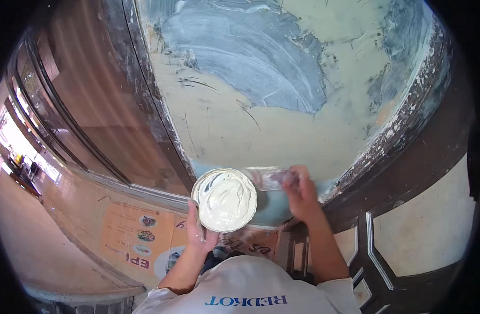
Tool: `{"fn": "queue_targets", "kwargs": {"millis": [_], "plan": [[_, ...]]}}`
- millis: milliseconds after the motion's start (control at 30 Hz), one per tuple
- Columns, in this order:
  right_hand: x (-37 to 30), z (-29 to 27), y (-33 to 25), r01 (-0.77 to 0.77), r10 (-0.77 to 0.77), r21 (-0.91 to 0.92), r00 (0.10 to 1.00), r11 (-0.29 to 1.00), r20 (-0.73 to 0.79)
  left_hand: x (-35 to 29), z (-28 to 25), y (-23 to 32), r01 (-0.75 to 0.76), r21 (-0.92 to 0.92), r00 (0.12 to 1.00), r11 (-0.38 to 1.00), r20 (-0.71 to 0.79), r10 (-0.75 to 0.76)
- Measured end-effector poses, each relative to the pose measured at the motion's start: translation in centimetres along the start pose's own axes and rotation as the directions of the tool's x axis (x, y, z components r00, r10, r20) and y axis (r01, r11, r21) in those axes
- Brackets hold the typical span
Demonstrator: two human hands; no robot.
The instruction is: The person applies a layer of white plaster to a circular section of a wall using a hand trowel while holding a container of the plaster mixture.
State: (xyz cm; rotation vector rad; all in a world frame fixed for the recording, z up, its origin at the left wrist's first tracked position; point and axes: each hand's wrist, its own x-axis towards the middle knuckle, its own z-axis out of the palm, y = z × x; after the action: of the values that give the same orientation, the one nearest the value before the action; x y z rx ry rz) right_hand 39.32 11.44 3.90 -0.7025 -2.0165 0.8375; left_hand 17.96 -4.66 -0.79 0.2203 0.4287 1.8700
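Note:
My left hand [197,225] grips a round tub [196,183] from its left and near side. Creamy off-white putty [224,201] fills the tub, its surface swirled and ridged. To the right, my right hand [301,193] is closed around a flat, wide putty knife [264,178], blurred by motion. The knife's left end is close to the tub's right rim; I cannot tell whether they touch. Ahead of both hands stands a wall panel [261,136], with pale cream filler over much of it and a streaked blue-grey patch [250,57] higher up.
A dark, flaking frame edge [391,141] borders the panel on the right, and a dark strip [161,120] on the left. Brown glossy panelling [114,115] lies beyond it. Below are an orange printed sheet [130,235] on the floor and dark-framed panels [407,235] at right.

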Motion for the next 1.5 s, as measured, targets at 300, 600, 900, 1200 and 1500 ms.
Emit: {"fn": "queue_targets", "kwargs": {"millis": [300, 600, 900, 1200, 1500], "plan": [[-1.5, 5.1, 1.9, -0.178, 0.181, 0.074, 0.983, 0.981, -0.029, 1.1, -1.2, 4.6, -0.067, 0.052, 0.997, 0.996, -0.029, 0.068], [4.0, 5.3, -4.4, 0.397, -0.412, -0.152, 0.907, 0.905, -0.081, 2.8, -1.9, 9.0, -0.029, -0.034, 0.998, 0.999, 0.06, 0.031], [3.9, 12.5, -4.5, 0.41, -0.457, -0.343, 0.887, 0.845, -0.067, 4.2, -2.7, 11.1, 0.072, -0.029, 0.995, 0.997, 0.073, -0.069], [3.5, 10.5, -3.2, 0.156, -0.213, -0.316, 0.965, 0.936, -0.154, 5.4, -4.0, 12.8, 0.124, -0.029, 0.985, 0.992, 0.122, -0.12], [9.0, 9.6, -3.9, -0.205, 0.211, 0.647, 0.975, 0.735, 0.069, 6.0, -2.9, 11.4, 0.255, 0.006, 0.952, 0.967, 0.174, -0.252]]}}
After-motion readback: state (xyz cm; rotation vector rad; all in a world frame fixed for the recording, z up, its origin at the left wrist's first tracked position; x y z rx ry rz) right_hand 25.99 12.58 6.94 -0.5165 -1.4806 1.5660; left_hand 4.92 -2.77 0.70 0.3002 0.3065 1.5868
